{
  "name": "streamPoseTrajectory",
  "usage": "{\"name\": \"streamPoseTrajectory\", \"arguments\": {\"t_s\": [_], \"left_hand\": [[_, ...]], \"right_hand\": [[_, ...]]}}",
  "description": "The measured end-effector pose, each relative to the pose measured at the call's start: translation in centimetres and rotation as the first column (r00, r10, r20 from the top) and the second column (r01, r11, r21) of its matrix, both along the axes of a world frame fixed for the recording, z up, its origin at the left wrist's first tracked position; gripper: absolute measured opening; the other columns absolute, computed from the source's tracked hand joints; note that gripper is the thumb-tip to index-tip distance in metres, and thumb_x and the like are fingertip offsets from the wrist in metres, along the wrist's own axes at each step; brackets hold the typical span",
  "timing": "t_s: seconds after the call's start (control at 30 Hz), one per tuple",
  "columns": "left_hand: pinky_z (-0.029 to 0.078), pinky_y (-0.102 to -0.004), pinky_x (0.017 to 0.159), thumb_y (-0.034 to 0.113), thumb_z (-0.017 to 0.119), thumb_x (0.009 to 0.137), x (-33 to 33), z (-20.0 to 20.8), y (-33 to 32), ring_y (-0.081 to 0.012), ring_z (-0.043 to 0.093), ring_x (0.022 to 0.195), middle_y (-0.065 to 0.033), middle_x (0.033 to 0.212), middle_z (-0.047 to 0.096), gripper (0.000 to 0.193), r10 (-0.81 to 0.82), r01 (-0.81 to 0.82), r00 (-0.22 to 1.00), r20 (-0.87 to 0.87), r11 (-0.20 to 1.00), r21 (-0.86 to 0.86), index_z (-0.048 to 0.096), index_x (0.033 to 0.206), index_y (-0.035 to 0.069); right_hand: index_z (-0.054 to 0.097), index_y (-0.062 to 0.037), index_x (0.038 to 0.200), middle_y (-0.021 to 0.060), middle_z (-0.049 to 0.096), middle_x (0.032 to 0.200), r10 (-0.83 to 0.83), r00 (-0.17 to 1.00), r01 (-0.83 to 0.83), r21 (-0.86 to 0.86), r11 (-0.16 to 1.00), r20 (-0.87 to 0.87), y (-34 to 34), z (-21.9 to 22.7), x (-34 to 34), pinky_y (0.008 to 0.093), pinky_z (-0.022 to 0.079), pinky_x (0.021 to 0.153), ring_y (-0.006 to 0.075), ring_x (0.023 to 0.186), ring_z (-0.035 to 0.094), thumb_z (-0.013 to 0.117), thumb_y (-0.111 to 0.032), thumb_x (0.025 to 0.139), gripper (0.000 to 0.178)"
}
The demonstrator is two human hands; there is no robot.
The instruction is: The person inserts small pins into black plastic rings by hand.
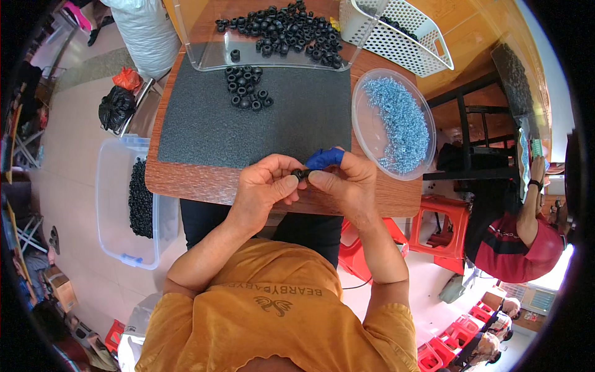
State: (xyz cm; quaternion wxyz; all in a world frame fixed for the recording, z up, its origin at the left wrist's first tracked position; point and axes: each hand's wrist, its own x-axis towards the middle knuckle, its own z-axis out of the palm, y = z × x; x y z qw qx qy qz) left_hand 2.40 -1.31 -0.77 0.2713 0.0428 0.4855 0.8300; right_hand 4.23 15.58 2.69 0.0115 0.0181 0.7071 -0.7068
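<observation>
Near the table's front edge, both hands meet at a small black round part [300, 174]. My left hand [265, 179] pinches it between thumb and fingers. From the other side, my right hand [352, 185] grips the same part, with a blue cover [325, 159] on its index finger. The fingers partly hide the part, so its exact kind cannot be made out. Beyond the hands, a loose cluster of similar black hollow parts [246, 88] lies on the dark grey mat [204, 124].
A clear bin [204, 59] of black parts stands at the far side, beside a white perforated basket [403, 31]. At right sits a round clear tub [362, 133] of small light-blue pieces. A floor bin [111, 204] holds black pieces. Red stools [440, 229] and another person [514, 248] are right.
</observation>
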Motion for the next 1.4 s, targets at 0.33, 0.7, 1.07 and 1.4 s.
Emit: {"name": "streamPoseTrajectory", "arguments": {"t_s": [0.33, 0.7, 1.07, 1.4], "left_hand": [[0.047, -0.0189, 0.066, 0.005, 0.056, 0.089, 0.4, 0.0, 0.0, -0.0056, 0.055, 0.073, -0.0033, 0.087, 0.061, 0.017, 0.026, -0.03, 0.997, -0.069, 0.997, -0.067, 0.056, 0.105, 0.0], [0.046, -0.0186, 0.066, 0.008, 0.056, 0.09, 0.4, 0.3, 0.3, -0.0051, 0.054, 0.072, -0.0018, 0.085, 0.06, 0.016, 0.021, -0.026, 0.998, -0.057, 0.995, -0.1, 0.056, 0.104, 0.001], [0.046, -0.0181, 0.061, 0.007, 0.055, 0.089, 0.5, 0.7, 0.6, -0.0058, 0.054, 0.069, -0.0023, 0.083, 0.06, 0.017, 0.058, -0.059, 0.998, -0.013, 0.995, -0.084, 0.057, 0.104, -0.001], [0.051, -0.022, 0.055, 0.006, 0.056, 0.089, 0.6, 0.5, 0.7, -0.0108, 0.06, 0.066, -0.0101, 0.082, 0.064, 0.019, 0.07, -0.067, 0.995, 0.072, 0.997, -0.041, 0.057, 0.104, -0.005]], "right_hand": [[0.064, -0.0001, 0.085, 0.0034, 0.057, 0.08, 0.019, 0.999, -0.015, 0.098, 0.995, -0.039, -0.2, 0.0, -0.1, 0.0235, 0.047, 0.066, 0.0113, 0.075, 0.059, 0.065, 0.007, 0.074, 0.013], [0.063, -0.0009, 0.078, 0.006, 0.056, 0.074, -0.019, 0.998, 0.031, 0.194, 0.981, -0.062, -0.3, -0.7, 0.0, 0.0278, 0.043, 0.063, 0.0175, 0.073, 0.053, 0.068, 0.002, 0.068, 0.012], [0.061, -0.0011, 0.076, 0.0119, 0.056, 0.075, 0.042, 0.937, 0.143, 0.49, 0.86, -0.346, -0.9, -1.0, 0.0, 0.0344, 0.043, 0.058, 0.0286, 0.069, 0.053, 0.066, 0.002, 0.068, 0.01], [0.062, -0.0002, 0.088, 0.0127, 0.057, 0.08, 0.142, 0.767, 0.361, 0.604, 0.711, -0.626, -1.2, -1.7, 0.6, 0.0363, 0.043, 0.057, 0.0299, 0.071, 0.052, 0.065, 0.007, 0.064, 0.026]]}}
